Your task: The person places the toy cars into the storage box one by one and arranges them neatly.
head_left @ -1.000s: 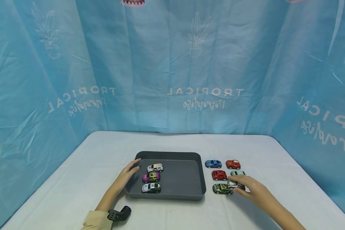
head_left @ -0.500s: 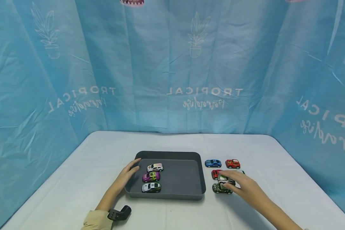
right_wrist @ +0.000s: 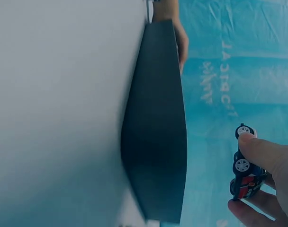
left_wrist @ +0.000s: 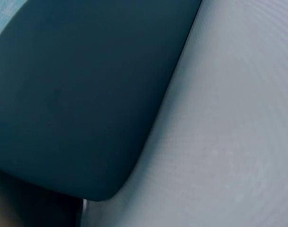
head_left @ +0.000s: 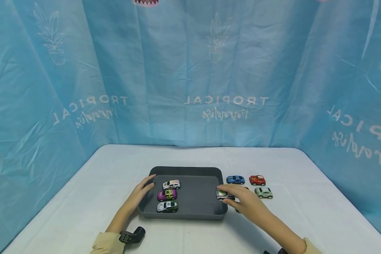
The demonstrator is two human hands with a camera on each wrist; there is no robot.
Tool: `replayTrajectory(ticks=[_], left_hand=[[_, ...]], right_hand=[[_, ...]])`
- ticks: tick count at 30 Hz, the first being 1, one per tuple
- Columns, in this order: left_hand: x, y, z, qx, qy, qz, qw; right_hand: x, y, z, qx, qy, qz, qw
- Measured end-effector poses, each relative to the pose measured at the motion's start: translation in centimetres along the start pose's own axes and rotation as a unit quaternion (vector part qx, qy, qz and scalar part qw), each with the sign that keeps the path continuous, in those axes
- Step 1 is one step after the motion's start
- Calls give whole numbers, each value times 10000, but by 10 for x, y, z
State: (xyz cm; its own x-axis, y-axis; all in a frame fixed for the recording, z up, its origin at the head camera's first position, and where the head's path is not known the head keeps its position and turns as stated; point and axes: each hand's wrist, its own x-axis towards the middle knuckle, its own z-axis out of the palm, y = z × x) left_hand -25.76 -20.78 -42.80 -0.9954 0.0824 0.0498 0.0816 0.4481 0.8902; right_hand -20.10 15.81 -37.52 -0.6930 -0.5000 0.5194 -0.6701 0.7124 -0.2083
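Observation:
My right hand pinches a white-and-dark toy car between thumb and fingers, over the right rim of a grey tray. In the right wrist view, the car's wheels face the camera, beside the tray's outer wall. My left hand rests at the tray's left rim, fingers extended over the edge; the dark wall fills much of the left wrist view. Inside the tray's left part stand a white patterned car, a purple car and a white-and-green car.
Right of the tray, a blue car, a red car and a pale green car stand on the white-covered table. My right hand mostly hides two more cars. A blue curtain hangs behind.
My right hand has carried the white-and-dark car leftward from the group of cars to the tray's right rim, uncovering the pale green car. The left hand and tray have stayed put.

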Motion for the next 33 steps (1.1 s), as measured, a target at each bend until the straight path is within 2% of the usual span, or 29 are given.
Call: replayTrajectory(ticks=[8, 16, 25, 33], left_hand=[[2, 0, -1, 23, 20, -35, 10000], [0, 1, -1, 47, -22, 26, 10000], [0, 0, 0, 0, 9, 31, 10000], [0, 1, 0, 14, 16, 20, 10000]], right_hand=[[20, -15, 21, 433, -394, -209, 9981], [34, -32, 40, 576, -976, 192, 9934], [47, -42, 62, 552, -1752, 309, 9825], [57, -43, 73, 606, -2183, 465, 9729]])
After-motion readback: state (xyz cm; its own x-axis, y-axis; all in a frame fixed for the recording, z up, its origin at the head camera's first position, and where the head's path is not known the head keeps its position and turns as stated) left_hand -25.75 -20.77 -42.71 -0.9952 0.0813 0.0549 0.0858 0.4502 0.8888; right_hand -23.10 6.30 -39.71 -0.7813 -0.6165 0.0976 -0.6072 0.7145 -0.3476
